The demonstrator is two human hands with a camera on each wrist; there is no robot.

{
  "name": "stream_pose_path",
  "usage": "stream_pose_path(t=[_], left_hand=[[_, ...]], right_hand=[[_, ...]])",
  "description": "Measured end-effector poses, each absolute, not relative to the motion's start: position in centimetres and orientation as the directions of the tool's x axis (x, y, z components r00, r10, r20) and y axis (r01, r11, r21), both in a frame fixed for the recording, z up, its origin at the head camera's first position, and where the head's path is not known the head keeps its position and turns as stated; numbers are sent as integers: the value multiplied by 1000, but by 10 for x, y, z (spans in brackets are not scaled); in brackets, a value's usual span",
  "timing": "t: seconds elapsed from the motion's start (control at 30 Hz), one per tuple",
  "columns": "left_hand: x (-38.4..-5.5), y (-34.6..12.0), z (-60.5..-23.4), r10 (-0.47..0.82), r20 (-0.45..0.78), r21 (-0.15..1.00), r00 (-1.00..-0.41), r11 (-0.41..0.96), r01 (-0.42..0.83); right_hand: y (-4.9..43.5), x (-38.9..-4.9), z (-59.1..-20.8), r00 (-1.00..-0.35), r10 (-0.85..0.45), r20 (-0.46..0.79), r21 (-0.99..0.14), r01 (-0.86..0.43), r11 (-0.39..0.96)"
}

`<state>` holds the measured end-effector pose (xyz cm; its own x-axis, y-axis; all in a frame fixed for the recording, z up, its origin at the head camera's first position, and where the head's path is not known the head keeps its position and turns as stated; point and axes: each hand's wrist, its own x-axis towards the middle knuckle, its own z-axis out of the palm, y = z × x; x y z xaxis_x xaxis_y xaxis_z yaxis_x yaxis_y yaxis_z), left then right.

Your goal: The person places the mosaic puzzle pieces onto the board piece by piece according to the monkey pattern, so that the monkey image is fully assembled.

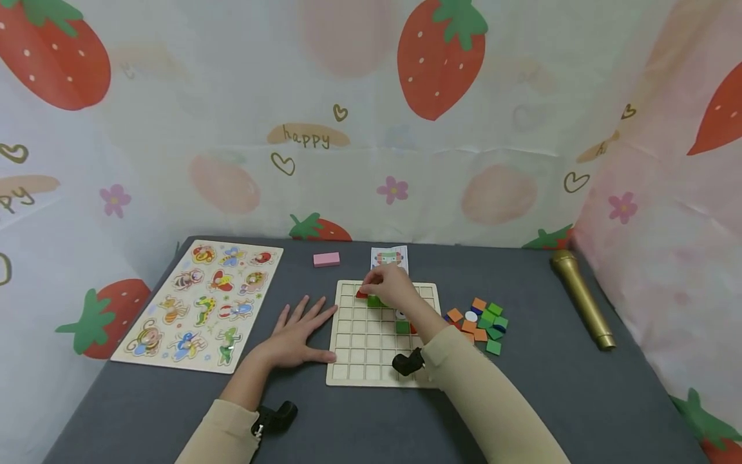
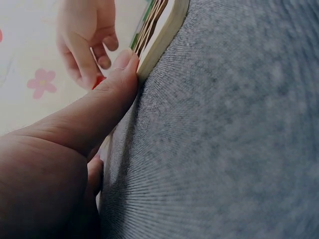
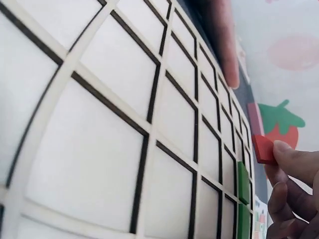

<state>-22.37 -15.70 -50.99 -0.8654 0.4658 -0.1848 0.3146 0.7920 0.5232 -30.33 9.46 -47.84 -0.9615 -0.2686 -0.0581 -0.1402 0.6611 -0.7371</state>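
Your right hand point(image 1: 391, 287) pinches the red tile point(image 3: 264, 149) between thumb and finger over the far-left part of the grid board point(image 1: 356, 356); can't tell if the tile touches the board. Your left hand point(image 1: 298, 338) lies with fingers spread on the tabletop point(image 1: 585, 393), thumb tip against the board's left edge, gripping nothing; hands are apart. The tile is a small flat square, likely wood or hard plastic: judge it light, stiff, hard to break. The painted-looking faces may be a bit slick, so a light pinch should do; squeezing hard near a corner could flick it out. Take it by opposite side edges or near one edge across the faces, leaving the lower edge bare so fingertips don't snag on the cell ridges or nudge the green tiles point(image 1: 375, 301) set close by. Same hold should suit the loose tiles point(image 1: 468, 327) right of the board, though overlapping ones may slide. Board looks light too; keep your left thumb on its edge.
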Motion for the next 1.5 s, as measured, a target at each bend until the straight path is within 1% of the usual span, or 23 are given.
stream_pose_path(t=[0.23, 0.57, 0.8, 1.03, 1.2, 1.5], left_hand=[[-224, -157, -510, 476, -177, 527, -861, 785, 326], [-224, -158, -511, 467, -180, 517, -866, 794, 320], [-225, -158, -513, 466, -181, 517, -866, 794, 320], [-224, -158, -512, 472, -181, 525, -863, 788, 322], [-223, -158, -512, 474, -174, 531, -863, 783, 323], [-224, -157, -510, 471, -179, 538, -864, 782, 315]], right_hand=[[89, -305, -488, -963, -256, -82, -696, -128, 707], [86, -300, -481, -940, -317, -128, -601, -181, 779], [92, -297, -480, -951, -293, -103, -649, -158, 744], [104, -289, -471, -952, -304, -40, -689, -194, 698], [113, -283, -467, -959, -282, -10, -700, -195, 687], [140, -273, -465, -969, -246, -3, -739, -164, 653]])
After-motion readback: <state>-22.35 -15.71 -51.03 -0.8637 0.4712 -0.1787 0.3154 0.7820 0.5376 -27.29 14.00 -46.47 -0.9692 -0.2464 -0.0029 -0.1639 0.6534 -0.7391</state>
